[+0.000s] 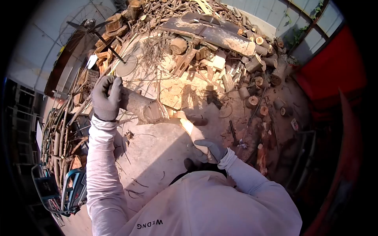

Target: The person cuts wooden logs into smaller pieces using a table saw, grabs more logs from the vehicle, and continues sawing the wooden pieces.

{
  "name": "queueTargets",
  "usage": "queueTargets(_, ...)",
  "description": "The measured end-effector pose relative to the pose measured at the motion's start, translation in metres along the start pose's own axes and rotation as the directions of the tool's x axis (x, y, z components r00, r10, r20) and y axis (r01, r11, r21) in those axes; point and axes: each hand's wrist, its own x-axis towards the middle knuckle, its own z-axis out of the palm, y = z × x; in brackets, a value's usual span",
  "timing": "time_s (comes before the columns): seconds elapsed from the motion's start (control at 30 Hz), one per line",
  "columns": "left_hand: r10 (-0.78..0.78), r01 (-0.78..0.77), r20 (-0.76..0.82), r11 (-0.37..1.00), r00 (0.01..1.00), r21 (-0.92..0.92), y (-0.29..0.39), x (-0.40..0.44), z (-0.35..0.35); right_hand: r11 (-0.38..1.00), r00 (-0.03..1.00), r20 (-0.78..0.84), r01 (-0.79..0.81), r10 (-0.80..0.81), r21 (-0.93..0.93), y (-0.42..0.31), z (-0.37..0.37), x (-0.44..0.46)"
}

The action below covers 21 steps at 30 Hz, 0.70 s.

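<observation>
Log (142,107) and pale length of wood (191,129), in two gloved hands

Log: left of centre, bark on. Left hand (107,98): fingers curled at its left end; cannot tell whether gripping. Right hand (211,149): nearer, wrapped around the pale length's near end. Woodpile (232,65): far side.

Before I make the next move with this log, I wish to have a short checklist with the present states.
1. Both hands gloved, left hand and right hand: ok.
2. Right hand closed around the pale wooden piece: ok.
3. Left hand away from the log's end nearest that piece: ok.
4. Support beneath the log: cannot tell, hidden.
5. Floor free of debris: not ok.
</observation>
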Motion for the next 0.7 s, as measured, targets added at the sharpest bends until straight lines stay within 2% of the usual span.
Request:
queueTargets(0.07,0.220,-0.227,0.066,0.964,0.973,0.139,-0.009,-0.005,-0.009,0.996,0.990,0.142,-0.037,0.025,0.080,0.010,-0.027,-0.012)
queueTargets(0.1,0.059,-0.068,0.083,0.992,0.995,0.107,-0.007,-0.008,-0.015,0.992,0.979,0.198,-0.064,0.041,0.113,0.016,-0.045,-0.018)
queueTargets(0.13,0.030,-0.035,0.051,0.995,0.998,0.097,-0.022,-0.006,-0.020,0.992,0.991,0.064,-0.118,0.115,0.036,0.022,-0.071,-0.036)
queueTargets(0.17,0.011,-0.011,0.005,0.997,1.000,0.081,-0.040,-0.007,-0.028,0.990,0.989,-0.074,-0.124,0.128,0.062,0.033,-0.116,-0.067)
queueTargets(0.2,-0.001,0.003,-0.042,0.998,0.999,0.059,-0.059,-0.001,-0.039,0.984,0.960,-0.261,-0.057,0.101,0.171,0.051,-0.175,-0.123)
queueTargets(0.23,-0.018,0.030,-0.089,0.991,0.996,0.131,-0.076,0.004,-0.053,0.954,0.881,-0.467,0.076,0.073,0.291,0.071,-0.239,-0.189)
queueTargets(0.27,-0.145,0.133,-0.200,0.988,0.969,-0.072,-0.104,0.007,-0.068,0.920,0.779,-0.626,0.215,0.040,0.327,0.080,-0.281,-0.247)
queueTargets(0.3,-0.011,0.013,-0.156,1.000,0.988,0.010,-0.118,0.011,-0.076,0.999,0.642,-0.766,0.054,-0.037,-0.003,0.073,-0.261,-0.270)
queueTargets(0.33,-0.115,0.087,-0.160,0.982,0.980,-0.170,-0.108,0.010,-0.065,0.942,0.494,-0.852,-0.170,-0.171,-0.288,0.069,-0.226,-0.291)
queueTargets(0.4,-0.033,0.030,-0.024,0.994,0.999,-0.105,-0.083,0.016,-0.047,0.909,0.455,-0.865,-0.236,-0.210,-0.345,0.076,-0.214,-0.271)
queueTargets(0.47,-0.140,0.140,0.004,0.985,0.990,-0.101,-0.067,0.026,-0.024,0.813,0.555,-0.794,-0.327,-0.248,-0.482,0.083,-0.253,-0.233)
queueTargets(0.5,-0.046,0.046,0.011,0.999,0.999,0.003,-0.040,0.029,-0.007,0.598,0.672,-0.621,-0.320,-0.403,-0.735,0.072,-0.269,-0.218)
queueTargets(0.53,0.025,-0.025,0.033,1.000,0.999,-0.004,-0.044,0.038,0.003,0.320,0.778,-0.402,-0.270,-0.483,-0.908,0.060,-0.275,-0.205)
queueTargets(0.57,0.010,-0.011,0.032,1.000,0.999,0.019,-0.035,0.044,0.014,0.566,0.715,-0.459,-0.107,-0.527,-0.817,0.019,-0.226,-0.203)
queueTargets(0.6,-0.009,0.008,0.034,0.999,0.999,0.046,-0.025,0.047,0.025,0.804,0.693,-0.510,0.173,-0.510,-0.570,-0.028,-0.228,-0.205)
queueTargets(0.63,0.036,-0.037,0.024,0.998,0.999,0.042,-0.020,0.049,0.037,0.866,0.669,-0.558,0.446,-0.491,-0.227,-0.075,-0.229,-0.207)
queueTargets(0.67,0.016,-0.019,0.040,0.997,0.999,0.081,-0.012,0.052,0.044,0.632,0.456,-0.550,0.754,-0.699,-0.178,-0.130,-0.160,-0.221)
queueTargets(0.7,0.004,-0.012,0.081,0.995,0.997,0.100,-0.003,0.054,0.050,0.373,0.224,-0.482,0.896,-0.847,-0.240,-0.170,-0.154,-0.236)
